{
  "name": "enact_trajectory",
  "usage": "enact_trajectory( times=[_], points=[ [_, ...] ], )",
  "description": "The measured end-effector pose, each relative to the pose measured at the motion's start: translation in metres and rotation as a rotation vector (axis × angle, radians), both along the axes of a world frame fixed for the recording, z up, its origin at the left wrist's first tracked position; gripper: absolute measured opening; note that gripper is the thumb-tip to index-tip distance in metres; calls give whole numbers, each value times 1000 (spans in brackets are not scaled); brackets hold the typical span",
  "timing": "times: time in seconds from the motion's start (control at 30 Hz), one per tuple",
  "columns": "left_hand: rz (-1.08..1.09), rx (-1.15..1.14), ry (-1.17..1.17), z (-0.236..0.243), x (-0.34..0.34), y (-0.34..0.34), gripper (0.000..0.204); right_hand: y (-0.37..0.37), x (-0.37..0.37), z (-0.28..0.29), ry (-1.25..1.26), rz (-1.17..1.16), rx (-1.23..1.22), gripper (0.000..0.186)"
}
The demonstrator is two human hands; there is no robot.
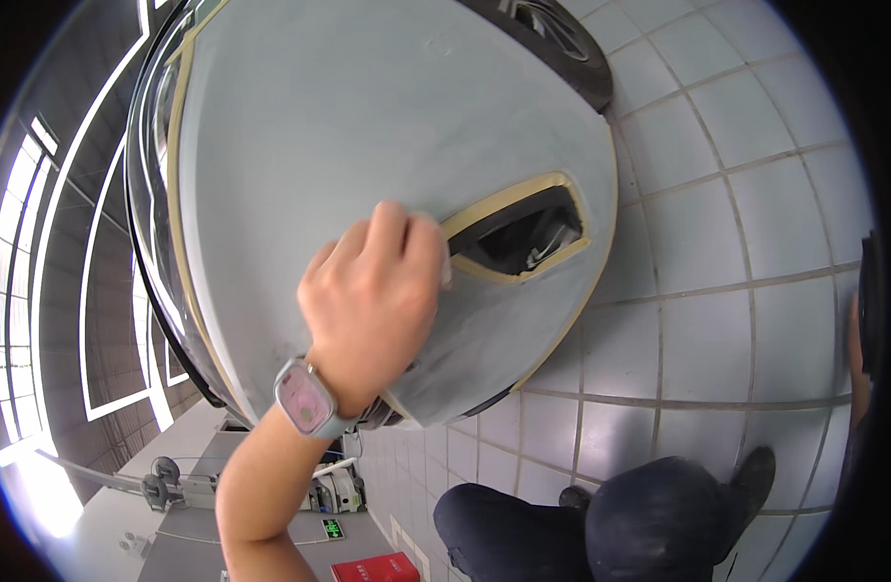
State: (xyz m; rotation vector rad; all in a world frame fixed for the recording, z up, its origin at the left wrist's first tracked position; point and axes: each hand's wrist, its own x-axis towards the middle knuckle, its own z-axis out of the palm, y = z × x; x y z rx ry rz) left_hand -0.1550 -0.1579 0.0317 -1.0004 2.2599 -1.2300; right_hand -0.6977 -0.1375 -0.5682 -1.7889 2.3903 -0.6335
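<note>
My left hand (372, 291), a watch (306, 398) on its wrist, is closed in a fist against a car's matt grey body panel (300, 145). A small pale edge shows at the fingers by the lamp, but what they grip is mostly hidden. Right beside the knuckles is a dark glossy lamp (528, 238), framed with yellow masking tape (503, 202). Uneven darker smudges mark the panel below the lamp. More tape (180, 126) runs along the panel's left edge, next to glass. My right hand cannot be made out.
A car wheel (552, 39) is at the upper right. Pale floor tiles (697, 330) spread along the right. Bent knees in dark trousers (513, 533) and a dark shoe (756, 475) are low down. A strip of skin (859, 364) shows at the right rim. Bright ceiling lights (86, 242) line the left.
</note>
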Motion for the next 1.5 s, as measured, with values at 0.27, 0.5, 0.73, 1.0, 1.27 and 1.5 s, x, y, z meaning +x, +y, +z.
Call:
enact_trajectory(
  times=[0.27,0.5,0.73,1.0,1.27,1.5],
  points=[
    [126,224,-74,-42,-25,-58,14,-10,22,-41,-210,-13,-139,25],
    [144,367,-220,-103,-82,-105,12,-5,28,-17,-191,-16,-93,28],
    [309,388,-231,-80,-79,-104,13,-10,33,-7,-224,-10,-36,30],
    [411,433,-343,-85,-95,-113,13,-4,34,-5,-231,14,-16,32],
    [327,357,137,-174,-83,-93,13,-13,46,22,-197,3,-42,33],
    [933,789,2379,-259,-151,-3,20,33,183,160,-865,776,194,63]
  ],
)
